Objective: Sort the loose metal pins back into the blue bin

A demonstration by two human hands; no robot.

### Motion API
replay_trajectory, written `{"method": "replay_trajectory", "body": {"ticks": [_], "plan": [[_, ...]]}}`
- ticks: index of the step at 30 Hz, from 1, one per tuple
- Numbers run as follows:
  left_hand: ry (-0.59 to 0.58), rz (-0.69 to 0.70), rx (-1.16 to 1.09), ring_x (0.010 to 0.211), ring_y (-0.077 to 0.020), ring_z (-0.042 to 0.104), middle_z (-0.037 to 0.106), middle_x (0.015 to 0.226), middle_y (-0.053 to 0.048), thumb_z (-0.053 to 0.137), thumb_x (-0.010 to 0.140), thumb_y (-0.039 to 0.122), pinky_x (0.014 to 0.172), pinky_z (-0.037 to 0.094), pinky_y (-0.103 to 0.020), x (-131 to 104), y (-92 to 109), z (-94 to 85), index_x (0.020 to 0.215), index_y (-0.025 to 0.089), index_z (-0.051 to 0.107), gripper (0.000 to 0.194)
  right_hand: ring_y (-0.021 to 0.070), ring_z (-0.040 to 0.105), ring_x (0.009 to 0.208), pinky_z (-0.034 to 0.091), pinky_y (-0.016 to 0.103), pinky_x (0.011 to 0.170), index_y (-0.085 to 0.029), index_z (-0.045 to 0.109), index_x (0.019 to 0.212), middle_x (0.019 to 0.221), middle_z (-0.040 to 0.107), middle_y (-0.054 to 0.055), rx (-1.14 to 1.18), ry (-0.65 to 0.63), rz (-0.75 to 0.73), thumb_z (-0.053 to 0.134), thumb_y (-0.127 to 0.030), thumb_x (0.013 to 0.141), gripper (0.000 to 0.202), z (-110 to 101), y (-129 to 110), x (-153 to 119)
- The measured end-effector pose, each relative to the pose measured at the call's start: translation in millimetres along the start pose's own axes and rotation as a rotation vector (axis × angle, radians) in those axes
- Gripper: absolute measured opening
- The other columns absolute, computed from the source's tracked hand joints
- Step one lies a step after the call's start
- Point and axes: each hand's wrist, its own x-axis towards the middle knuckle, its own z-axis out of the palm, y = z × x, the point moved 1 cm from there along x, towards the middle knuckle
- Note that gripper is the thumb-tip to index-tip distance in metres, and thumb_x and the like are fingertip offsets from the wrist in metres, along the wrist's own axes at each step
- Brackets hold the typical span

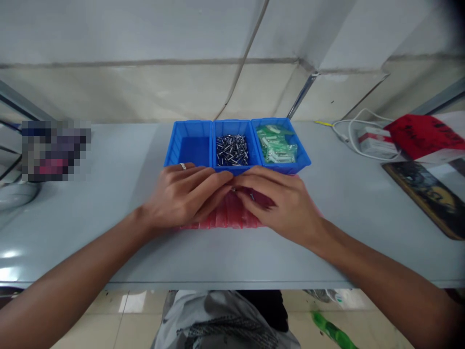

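Observation:
My left hand, with a ring on one finger, and my right hand meet at their fingertips just in front of the blue bins. Both are closed in a pinch around a small metal piece, mostly covered by the fingers. Below them lies a ribbed red tray, largely hidden by my hands. Another tiny metal bit shows under my right fingers. Many short metal pins fill the middle blue bin.
The left blue bin shows its bare floor; the right blue bin holds green-and-clear plastic packets. Rightward lie a white box, a cable, a red cloth-like item and a dark flat object. A wall stands behind the table.

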Motion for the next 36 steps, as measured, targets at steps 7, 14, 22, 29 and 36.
{"method": "replay_trajectory", "body": {"ticks": [7, 14, 22, 29, 36], "plan": [[0.007, 0.061, -0.007, 0.064, -0.0096, 0.067, 0.075, 0.082, 0.000, 0.066, 0.094, 0.014, 0.057, 0.045, -0.023, -2.0, -1.6, 0.2, 0.107, 0.014, 0.063, 0.013, 0.0156, 0.073, 0.094, 0.059, 0.033, 0.087, -0.024, 0.072, 0.103, 0.100, 0.077, -0.001, 0.365, 0.113, 0.193, 0.070, -0.011, 0.092, 0.017, -11.6, -4.0, 3.2], [0.129, 0.057, -0.014, 0.054, -0.0099, 0.058, 0.068, 0.070, 0.001, 0.070, 0.090, 0.014, 0.052, 0.041, -0.026, 0.6, -3.5, -4.7, 0.091, 0.014, 0.064, 0.007, 0.0121, 0.073, 0.087, 0.059, 0.028, 0.082, -0.026, 0.077, 0.098, 0.095, 0.079, -0.004, 0.458, 0.195, 0.233, 0.075, -0.012, 0.090, 0.016, -13.1, -4.9, 2.7], [0.115, -0.007, -0.051, 0.049, -0.0090, 0.054, 0.060, 0.061, 0.004, 0.066, 0.096, 0.021, 0.050, 0.039, -0.026, 1.5, -3.9, -5.1, 0.087, 0.016, 0.062, 0.011, 0.0112, 0.073, 0.080, 0.061, 0.026, 0.077, -0.028, 0.080, 0.096, 0.092, 0.080, -0.004, 0.560, 0.234, 0.301, 0.078, -0.013, 0.087, 0.017, -14.2, -3.1, 2.7], [0.084, 0.018, -0.094, 0.052, -0.0100, 0.054, 0.060, 0.061, 0.003, 0.062, 0.100, 0.027, 0.052, 0.040, -0.028, -0.2, -1.9, -5.6, 0.085, 0.020, 0.056, 0.018, 0.0101, 0.072, 0.075, 0.058, 0.022, 0.068, -0.028, 0.081, 0.091, 0.087, 0.080, -0.003, 0.599, 0.189, 0.362, 0.081, -0.017, 0.085, 0.012, -16.7, -2.3, 3.7], [0.196, -0.134, -0.083, 0.050, -0.0102, 0.049, 0.053, 0.055, 0.002, 0.049, 0.101, 0.020, 0.052, 0.036, -0.030, -4.1, -6.5, -9.0, 0.069, 0.020, 0.049, 0.032, 0.0163, 0.076, 0.084, 0.059, 0.027, 0.058, -0.030, 0.076, 0.120, 0.116, 0.079, 0.004, 0.647, 0.329, 0.481, 0.067, -0.022, 0.097, 0.026, -17.5, 13.3, 7.1]]}}
